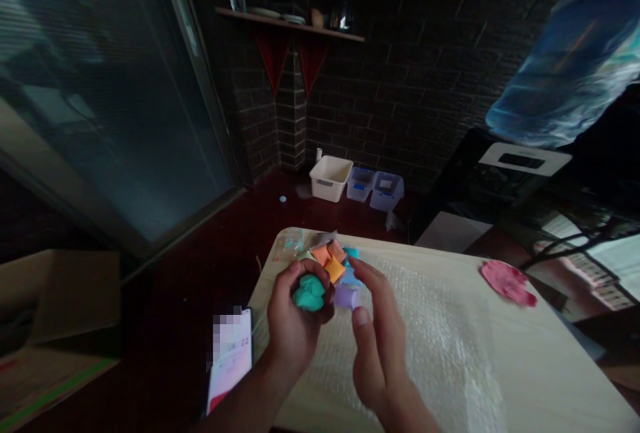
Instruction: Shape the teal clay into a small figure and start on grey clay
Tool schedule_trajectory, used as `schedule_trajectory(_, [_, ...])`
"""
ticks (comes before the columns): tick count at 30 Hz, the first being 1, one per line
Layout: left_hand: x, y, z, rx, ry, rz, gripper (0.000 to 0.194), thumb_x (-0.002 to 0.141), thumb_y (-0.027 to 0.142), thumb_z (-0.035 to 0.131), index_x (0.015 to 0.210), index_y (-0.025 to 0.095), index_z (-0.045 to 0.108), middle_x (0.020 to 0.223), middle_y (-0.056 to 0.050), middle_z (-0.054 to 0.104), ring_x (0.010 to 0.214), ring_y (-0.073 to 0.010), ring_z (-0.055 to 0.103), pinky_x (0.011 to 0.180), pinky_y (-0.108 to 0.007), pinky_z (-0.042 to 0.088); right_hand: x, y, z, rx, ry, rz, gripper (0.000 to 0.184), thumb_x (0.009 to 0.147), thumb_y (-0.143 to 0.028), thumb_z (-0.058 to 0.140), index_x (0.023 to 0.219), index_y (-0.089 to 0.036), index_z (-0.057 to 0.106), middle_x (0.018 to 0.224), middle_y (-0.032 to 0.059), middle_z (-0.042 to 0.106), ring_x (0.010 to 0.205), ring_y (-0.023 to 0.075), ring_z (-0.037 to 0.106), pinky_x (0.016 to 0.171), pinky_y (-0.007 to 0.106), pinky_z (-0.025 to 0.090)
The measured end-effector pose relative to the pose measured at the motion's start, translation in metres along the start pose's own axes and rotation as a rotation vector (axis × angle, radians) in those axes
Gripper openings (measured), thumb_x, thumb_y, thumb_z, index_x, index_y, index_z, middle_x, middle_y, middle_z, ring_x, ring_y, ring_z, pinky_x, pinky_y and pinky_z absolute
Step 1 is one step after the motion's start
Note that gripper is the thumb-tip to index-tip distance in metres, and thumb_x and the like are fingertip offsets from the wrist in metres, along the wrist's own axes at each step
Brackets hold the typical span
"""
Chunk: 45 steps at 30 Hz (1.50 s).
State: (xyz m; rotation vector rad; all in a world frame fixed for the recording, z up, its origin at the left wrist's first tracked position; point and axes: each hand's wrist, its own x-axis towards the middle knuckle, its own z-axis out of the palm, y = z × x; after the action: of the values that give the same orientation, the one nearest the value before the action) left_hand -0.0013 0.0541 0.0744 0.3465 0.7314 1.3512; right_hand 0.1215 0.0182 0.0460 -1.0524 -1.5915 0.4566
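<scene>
Fingers of the left hand (pixel 295 319): curled around a teal-green clay lump (pixel 309 293), grasping it with its rounded, creased upper surface exposed. Fingers of the right hand (pixel 380 346): released and holding nothing, with thumb and forefinger spread apart, to the right of the lump and not touching it. Between the two hands, slightly beyond the thumb of the right, lies a lilac piece (pixel 345 297). Just beyond the fingers, a cluster of small soft pieces includes an amber piece (pixel 335 269), an orange piece (pixel 321 254) and a light-blue piece (pixel 351 277). Beneath and to the right of the right-hand fingers, a sheet of bubble wrap (pixel 440 326) covers part of the pale wooden worktop (pixel 540 359). Well to the right of the fingers, near the far edge, rests a flattened, irregular pink piece (pixel 507 281). To the left of the left-hand fingers, beside the worktop's edge, is a lit phone (pixel 233 359). Farther out, past the worktop, a white bin (pixel 331 179) stands on the floor.
</scene>
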Motion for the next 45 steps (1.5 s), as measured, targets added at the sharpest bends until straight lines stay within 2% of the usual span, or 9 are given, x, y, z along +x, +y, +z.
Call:
schedule_trajectory(9, [-0.007,-0.003,0.001,0.143,-0.100,-0.037,0.046,0.076,0.048,0.075,0.053,0.019,0.048,0.043,0.006,0.041,0.033,-0.0055,0.033,0.036,-0.019,0.018,0.010,-0.003,-0.002,0.212,0.063,0.181,0.035,0.108,-0.040,0.045,0.137,-0.030,0.061,0.138,0.0111,0.064,0.121,0.0317,0.064,0.098,0.050,0.057])
schedule_trajectory(17, [-0.007,0.002,0.006,0.143,-0.171,-0.103,0.051,0.083,0.056,0.071,0.054,0.020,0.048,0.044,0.005,0.041,0.032,-0.0067,0.033,0.033,-0.019,0.018,0.013,-0.005,-0.009,0.187,0.028,0.220,0.029,0.107,-0.042,0.050,0.126,-0.029,0.067,0.127,0.0101,0.071,0.114,0.0306,0.070,0.092,0.046,0.061])
schedule_trajectory(19, [-0.009,0.005,0.009,0.163,-0.223,-0.026,0.050,0.086,0.058,0.067,0.058,0.019,0.056,0.051,0.001,0.050,0.042,-0.0107,0.047,0.038,-0.021,0.033,0.012,-0.005,-0.008,0.200,0.001,0.235,0.032,0.106,-0.044,0.052,0.132,-0.029,0.065,0.133,0.0106,0.070,0.120,0.0316,0.068,0.096,0.048,0.061])
schedule_trajectory(22, [-0.010,0.008,0.011,0.140,-0.264,0.122,0.040,0.087,0.056,0.069,0.079,0.017,0.072,0.083,-0.007,0.069,0.083,-0.0225,0.067,0.074,-0.031,0.056,0.012,-0.005,-0.006,0.267,-0.027,0.259,0.040,0.106,-0.045,0.054,0.143,-0.031,0.056,0.140,0.0110,0.066,0.126,0.0312,0.066,0.100,0.050,0.060])
schedule_trajectory(26, [-0.009,0.005,0.007,0.125,-0.262,0.137,0.040,0.087,0.049,0.071,0.113,0.020,0.076,0.125,-0.010,0.070,0.130,-0.0335,0.057,0.113,-0.040,0.045,0.016,-0.006,-0.006,0.269,-0.040,0.246,0.058,0.095,-0.042,0.074,0.147,-0.031,0.052,0.135,0.0129,0.068,0.110,0.0286,0.072,0.084,0.043,0.067])
schedule_trajectory(30, [-0.011,-0.005,0.001,0.189,-0.244,0.095,0.034,0.091,0.035,0.071,0.121,0.023,0.076,0.138,-0.009,0.067,0.145,-0.0340,0.047,0.121,-0.041,0.038,0.021,-0.004,-0.012,0.159,0.010,0.226,0.048,0.085,-0.036,0.085,0.128,-0.026,0.065,0.110,0.0093,0.075,0.084,0.0233,0.075,0.070,0.037,0.067])
schedule_trajectory(33, [-0.012,-0.004,0.001,0.333,-0.214,0.155,0.029,0.085,0.023,0.080,0.114,0.025,0.079,0.135,-0.007,0.070,0.141,-0.0333,0.052,0.118,-0.040,0.043,0.023,0.000,-0.018,0.104,0.007,0.200,0.029,0.088,-0.030,0.081,0.115,-0.024,0.072,0.099,0.0077,0.076,0.081,0.0232,0.074,0.074,0.040,0.066])
schedule_trajectory(38, [-0.008,0.004,0.004,0.539,-0.282,0.248,0.030,0.081,0.026,0.085,0.111,0.021,0.080,0.124,-0.010,0.075,0.117,-0.0301,0.070,0.101,-0.037,0.058,0.028,0.003,-0.028,0.137,-0.048,0.125,0.034,0.087,-0.020,0.076,0.121,-0.025,0.073,0.112,0.0099,0.074,0.101,0.0273,0.072,0.088,0.047,0.063])
schedule_trajectory(45, [-0.011,0.004,0.001,0.734,-0.267,0.360,0.029,0.093,0.039,0.074,0.117,0.022,0.078,0.122,-0.009,0.077,0.105,-0.0238,0.075,0.090,-0.032,0.063,0.027,0.000,-0.031,0.133,-0.015,0.155,0.028,0.084,-0.015,0.073,0.110,-0.024,0.074,0.098,0.0055,0.074,0.086,0.0228,0.070,0.078,0.040,0.061])
